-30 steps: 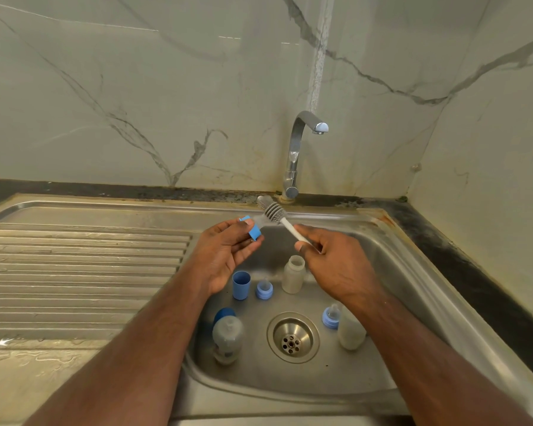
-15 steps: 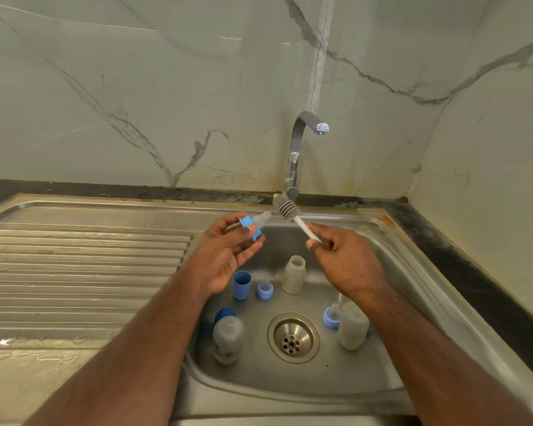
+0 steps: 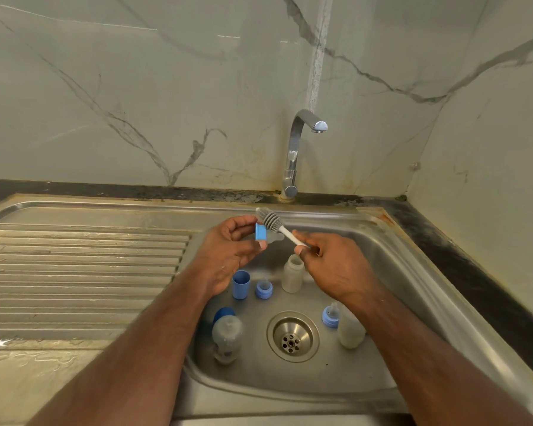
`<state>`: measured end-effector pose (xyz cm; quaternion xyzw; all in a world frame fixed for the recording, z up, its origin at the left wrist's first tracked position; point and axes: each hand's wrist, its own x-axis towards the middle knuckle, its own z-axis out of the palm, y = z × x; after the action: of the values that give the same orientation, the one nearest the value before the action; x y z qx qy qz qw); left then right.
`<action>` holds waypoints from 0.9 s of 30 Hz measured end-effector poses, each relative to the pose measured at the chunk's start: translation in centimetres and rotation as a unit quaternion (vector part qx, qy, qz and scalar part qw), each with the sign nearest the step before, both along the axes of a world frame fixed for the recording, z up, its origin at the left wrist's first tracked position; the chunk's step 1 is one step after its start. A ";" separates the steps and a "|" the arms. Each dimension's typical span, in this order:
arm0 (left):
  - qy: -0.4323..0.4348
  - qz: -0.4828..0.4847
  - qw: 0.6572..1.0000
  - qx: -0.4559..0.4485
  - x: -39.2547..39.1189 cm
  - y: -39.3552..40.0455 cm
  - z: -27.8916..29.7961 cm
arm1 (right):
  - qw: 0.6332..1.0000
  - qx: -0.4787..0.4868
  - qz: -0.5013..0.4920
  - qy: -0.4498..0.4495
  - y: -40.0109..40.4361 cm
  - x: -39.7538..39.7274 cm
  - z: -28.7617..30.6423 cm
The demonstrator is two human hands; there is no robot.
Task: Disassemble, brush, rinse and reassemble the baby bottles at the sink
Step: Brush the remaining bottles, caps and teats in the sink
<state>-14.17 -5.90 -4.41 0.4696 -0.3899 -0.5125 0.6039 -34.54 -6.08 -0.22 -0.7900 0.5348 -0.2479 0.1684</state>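
Brush (image 3: 270, 221) head now touches the blue collar (image 3: 260, 232) pinched in left hand (image 3: 228, 253); right hand (image 3: 336, 265) grips its handle.

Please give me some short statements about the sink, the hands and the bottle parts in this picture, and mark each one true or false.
1. The right hand holds the brush by its white handle. True.
2. Water is running from the tap. False: no stream is visible.
3. The left hand holds a blue collar with teat. True.
4. The blue cup stands on the ribbed drainboard. False: it stands inside the sink basin.
5. The open bottle stands upright in the basin with no top on. True.
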 end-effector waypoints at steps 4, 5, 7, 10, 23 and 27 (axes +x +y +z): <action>-0.008 -0.011 1.000 -0.010 0.1 0.1 0.0 | 1.000 0.018 0.017 -0.009 0.2 0.2 -0.2; -0.017 -0.014 1.000 -0.009 0.1 0.1 -0.1 | 1.000 0.017 0.012 -0.008 0.0 0.3 -0.3; -0.030 -0.015 0.999 -0.007 0.1 0.1 -0.2 | 1.000 0.016 0.002 -0.007 -0.2 0.5 -0.3; -0.035 -0.020 0.999 -0.004 -0.1 0.2 -0.1 | 1.000 0.014 -0.002 -0.011 -0.1 0.3 -0.1; -0.001 0.001 1.000 0.003 0.3 -0.1 -0.1 | 0.997 0.021 -0.019 -0.075 0.0 -0.8 0.0; -0.058 0.010 0.998 0.000 0.1 0.1 -0.1 | 0.998 0.015 -0.027 -0.051 -0.3 -0.7 -0.3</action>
<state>-14.08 -5.75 -4.50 0.5030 -0.4193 -0.4782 0.5853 -35.24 -6.35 -0.52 -0.7589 0.5506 -0.2844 0.2002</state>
